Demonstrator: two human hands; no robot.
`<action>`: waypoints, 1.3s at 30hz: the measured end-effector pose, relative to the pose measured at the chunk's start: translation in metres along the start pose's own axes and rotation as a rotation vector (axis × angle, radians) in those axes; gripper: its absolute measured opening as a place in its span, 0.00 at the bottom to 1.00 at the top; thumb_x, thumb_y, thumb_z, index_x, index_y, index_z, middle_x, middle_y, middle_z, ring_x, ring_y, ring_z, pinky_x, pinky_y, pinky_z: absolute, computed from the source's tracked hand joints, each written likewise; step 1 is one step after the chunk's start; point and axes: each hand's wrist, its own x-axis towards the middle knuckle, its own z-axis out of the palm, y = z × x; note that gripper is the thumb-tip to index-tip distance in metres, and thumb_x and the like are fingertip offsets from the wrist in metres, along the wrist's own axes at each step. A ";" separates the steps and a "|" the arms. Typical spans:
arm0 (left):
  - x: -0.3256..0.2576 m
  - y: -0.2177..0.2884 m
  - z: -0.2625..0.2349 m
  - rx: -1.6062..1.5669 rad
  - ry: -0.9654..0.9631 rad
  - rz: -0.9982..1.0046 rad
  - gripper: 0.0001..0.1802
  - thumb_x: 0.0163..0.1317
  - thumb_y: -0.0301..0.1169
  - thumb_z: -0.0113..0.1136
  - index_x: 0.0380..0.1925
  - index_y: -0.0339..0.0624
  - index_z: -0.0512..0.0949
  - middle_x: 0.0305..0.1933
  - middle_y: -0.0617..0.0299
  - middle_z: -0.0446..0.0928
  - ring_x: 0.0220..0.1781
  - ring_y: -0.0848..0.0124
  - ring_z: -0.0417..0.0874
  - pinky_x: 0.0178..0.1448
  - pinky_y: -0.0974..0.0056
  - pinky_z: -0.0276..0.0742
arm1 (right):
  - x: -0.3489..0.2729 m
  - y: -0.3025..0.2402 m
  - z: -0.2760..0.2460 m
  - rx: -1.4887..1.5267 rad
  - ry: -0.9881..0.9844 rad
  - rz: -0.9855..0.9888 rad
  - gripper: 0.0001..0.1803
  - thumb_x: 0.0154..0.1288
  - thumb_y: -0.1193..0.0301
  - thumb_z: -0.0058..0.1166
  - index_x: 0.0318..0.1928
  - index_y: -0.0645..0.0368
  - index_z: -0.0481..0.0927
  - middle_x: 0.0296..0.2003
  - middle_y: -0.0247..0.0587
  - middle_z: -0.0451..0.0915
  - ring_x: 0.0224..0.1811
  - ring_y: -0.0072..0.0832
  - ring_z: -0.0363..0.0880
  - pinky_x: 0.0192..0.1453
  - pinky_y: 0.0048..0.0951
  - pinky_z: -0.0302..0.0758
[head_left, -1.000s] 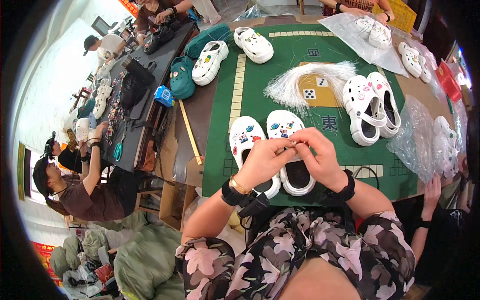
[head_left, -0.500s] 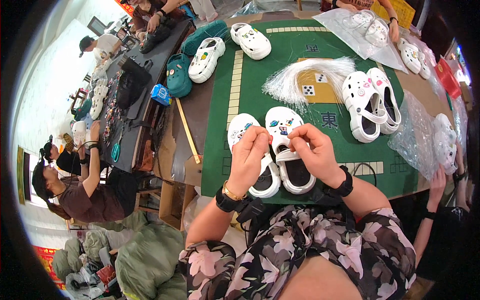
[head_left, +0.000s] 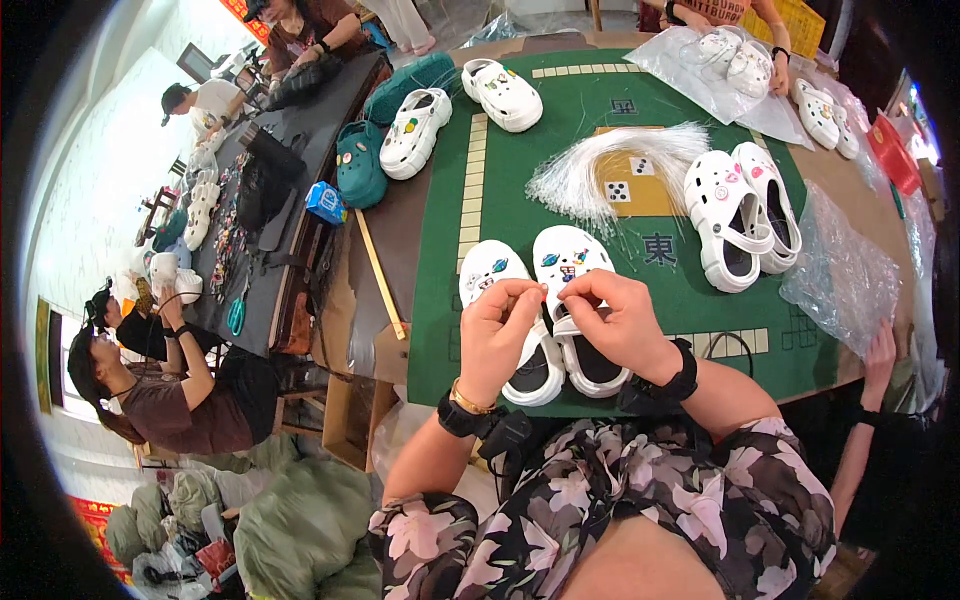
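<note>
White charm-studded clogs (head_left: 562, 247) are lying on the near side of the green mat (head_left: 570, 100), probably being light, springy, easiest gripped by the heels; left hand (head_left: 499, 338) and right hand (head_left: 622, 326) are pressing thumbs against forefingers, anything between being too small to tell

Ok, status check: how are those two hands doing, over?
Left hand and right hand: fingertips pinched, close together above the white clogs. Anything held: too small to tell. Loose white strands beyond the clogs, apart from both hands.
</note>
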 end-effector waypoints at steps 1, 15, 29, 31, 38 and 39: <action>-0.001 0.003 0.001 -0.028 0.008 -0.009 0.08 0.71 0.27 0.57 0.42 0.34 0.81 0.33 0.71 0.78 0.29 0.88 0.70 0.31 0.79 0.63 | -0.001 0.002 0.001 -0.007 0.019 -0.028 0.05 0.64 0.77 0.56 0.37 0.65 0.82 0.29 0.40 0.81 0.24 0.20 0.76 0.27 0.23 0.72; 0.001 -0.003 0.004 -0.176 -0.007 -0.018 0.07 0.71 0.27 0.57 0.41 0.35 0.80 0.30 0.74 0.77 0.26 0.90 0.65 0.27 0.79 0.56 | 0.001 0.003 0.002 -0.037 0.007 -0.070 0.04 0.62 0.76 0.57 0.35 0.64 0.81 0.26 0.43 0.79 0.25 0.32 0.77 0.28 0.29 0.72; 0.005 0.005 -0.003 -0.153 -0.177 -0.198 0.04 0.67 0.27 0.60 0.33 0.40 0.80 0.25 0.78 0.72 0.24 0.90 0.61 0.25 0.77 0.51 | 0.002 0.001 0.003 -0.056 -0.018 -0.089 0.02 0.59 0.78 0.57 0.32 0.63 0.80 0.26 0.44 0.79 0.26 0.37 0.79 0.32 0.33 0.75; 0.007 0.003 -0.004 -0.152 -0.205 -0.198 0.04 0.66 0.27 0.60 0.33 0.41 0.80 0.25 0.78 0.72 0.23 0.90 0.60 0.25 0.77 0.50 | 0.002 0.001 0.003 -0.093 -0.021 -0.107 0.01 0.59 0.78 0.56 0.32 0.63 0.80 0.26 0.44 0.79 0.27 0.39 0.79 0.33 0.34 0.76; 0.006 0.005 -0.005 0.070 -0.192 -0.141 0.04 0.64 0.26 0.62 0.33 0.38 0.78 0.29 0.72 0.76 0.30 0.83 0.73 0.32 0.75 0.65 | 0.005 -0.001 0.001 -0.109 -0.041 -0.099 0.02 0.59 0.77 0.57 0.32 0.63 0.80 0.26 0.45 0.79 0.27 0.40 0.79 0.33 0.34 0.75; 0.007 0.008 -0.003 0.072 -0.192 -0.134 0.04 0.64 0.26 0.62 0.33 0.38 0.78 0.29 0.72 0.76 0.30 0.83 0.73 0.32 0.75 0.65 | 0.005 0.000 0.000 -0.099 -0.025 -0.094 0.02 0.59 0.77 0.57 0.32 0.63 0.80 0.26 0.45 0.79 0.27 0.40 0.79 0.33 0.34 0.75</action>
